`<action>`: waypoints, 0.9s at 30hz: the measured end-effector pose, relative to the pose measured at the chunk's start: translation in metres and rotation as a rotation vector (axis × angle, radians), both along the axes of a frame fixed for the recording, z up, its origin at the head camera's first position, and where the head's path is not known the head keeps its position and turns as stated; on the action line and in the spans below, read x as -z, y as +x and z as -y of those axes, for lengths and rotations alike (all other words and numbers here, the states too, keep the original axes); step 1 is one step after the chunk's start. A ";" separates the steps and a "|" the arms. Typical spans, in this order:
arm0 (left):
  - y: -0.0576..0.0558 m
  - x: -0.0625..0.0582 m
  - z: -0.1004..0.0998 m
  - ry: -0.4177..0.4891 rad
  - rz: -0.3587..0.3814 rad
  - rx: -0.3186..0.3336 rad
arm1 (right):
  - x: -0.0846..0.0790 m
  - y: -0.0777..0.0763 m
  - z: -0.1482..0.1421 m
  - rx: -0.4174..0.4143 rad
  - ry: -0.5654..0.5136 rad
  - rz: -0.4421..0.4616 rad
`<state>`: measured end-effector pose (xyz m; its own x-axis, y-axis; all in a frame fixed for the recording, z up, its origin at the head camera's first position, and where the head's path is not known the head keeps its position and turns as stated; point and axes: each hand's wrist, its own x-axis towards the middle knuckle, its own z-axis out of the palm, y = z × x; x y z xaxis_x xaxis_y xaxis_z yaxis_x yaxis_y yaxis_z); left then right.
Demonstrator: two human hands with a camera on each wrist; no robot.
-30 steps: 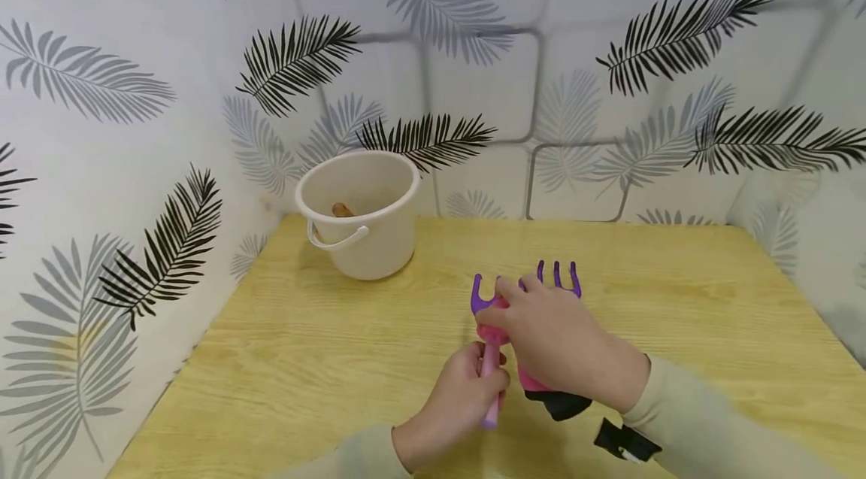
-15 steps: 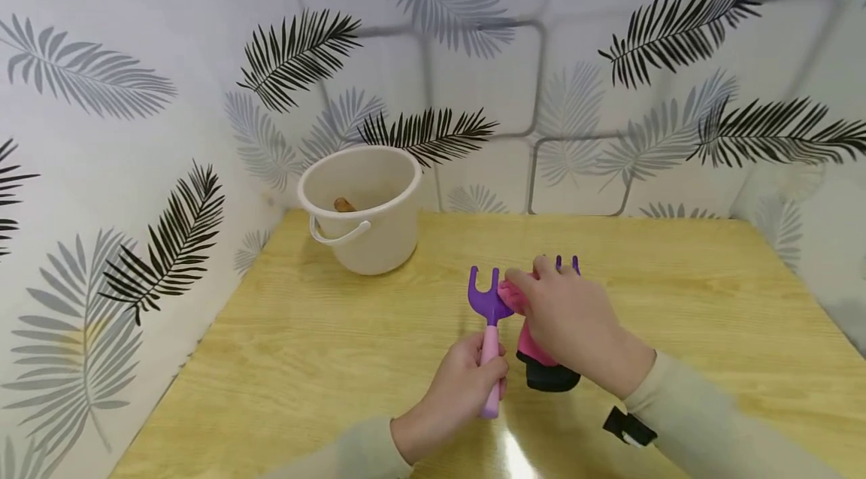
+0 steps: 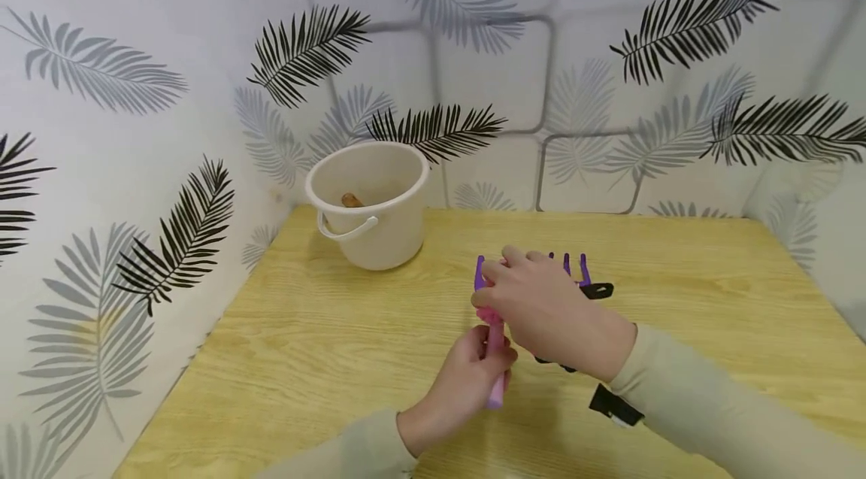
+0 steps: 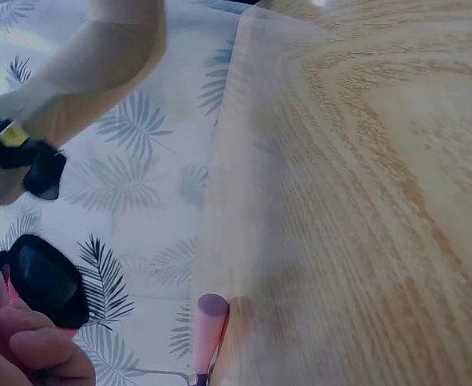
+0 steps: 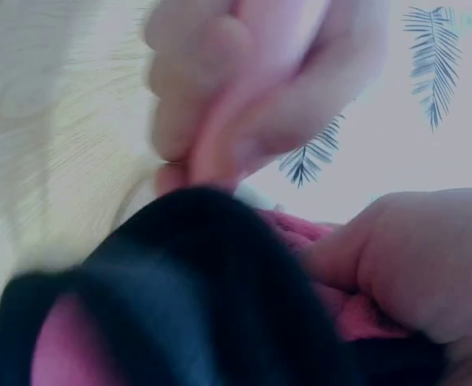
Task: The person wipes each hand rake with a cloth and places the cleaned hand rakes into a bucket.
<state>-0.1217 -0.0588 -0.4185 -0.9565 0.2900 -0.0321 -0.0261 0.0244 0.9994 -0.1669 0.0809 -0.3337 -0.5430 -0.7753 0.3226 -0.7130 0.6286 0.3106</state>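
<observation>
My left hand (image 3: 467, 370) grips the light pink handle of a purple toy garden fork (image 3: 496, 392), prongs pointing away from me. My right hand (image 3: 551, 317) holds a bunched pink cloth (image 3: 489, 316) with black trim against the fork's neck and head, hiding most of its prongs. In the right wrist view the cloth's black part (image 5: 195, 314) fills the foreground, below the fork handle (image 5: 276, 48). Behind my right hand lie the purple prongs of a second tool (image 3: 567, 266), mostly hidden. A black loop (image 3: 598, 290) sticks out beside them.
A cream bucket (image 3: 386, 238) with a white carry handle stands at the back left; something brown (image 3: 351, 200) shows inside. The yellow wood-grain table (image 3: 325, 359) meets leaf-patterned wall covering (image 3: 487, 73) at the back and left. Another pink handle (image 4: 210, 326) appears in the left wrist view.
My right hand with the cloth moved right, baring the fork's head, then came back left over it. The black loop has come into view. My left hand keeps its hold on the handle.
</observation>
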 end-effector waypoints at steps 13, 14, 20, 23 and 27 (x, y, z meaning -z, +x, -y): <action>0.003 0.005 -0.002 -0.104 -0.019 -0.014 | 0.011 -0.015 0.029 0.035 0.076 -0.083; 0.002 0.005 -0.002 -0.102 -0.017 -0.013 | 0.012 -0.018 0.029 0.035 0.068 -0.084; -0.002 0.005 -0.004 -0.057 0.011 -0.027 | 0.007 -0.018 0.019 0.069 0.049 0.072; -0.004 0.006 -0.003 -0.064 0.025 -0.043 | 0.000 -0.010 0.009 0.076 0.073 0.148; -0.003 0.005 -0.005 -0.057 0.021 -0.020 | -0.007 0.000 0.001 0.083 0.099 0.152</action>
<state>-0.1249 -0.0535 -0.4238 -0.9610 0.2682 -0.0678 -0.0477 0.0809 0.9956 -0.1667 0.0801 -0.3270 -0.6434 -0.7493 0.1568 -0.7031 0.6594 0.2663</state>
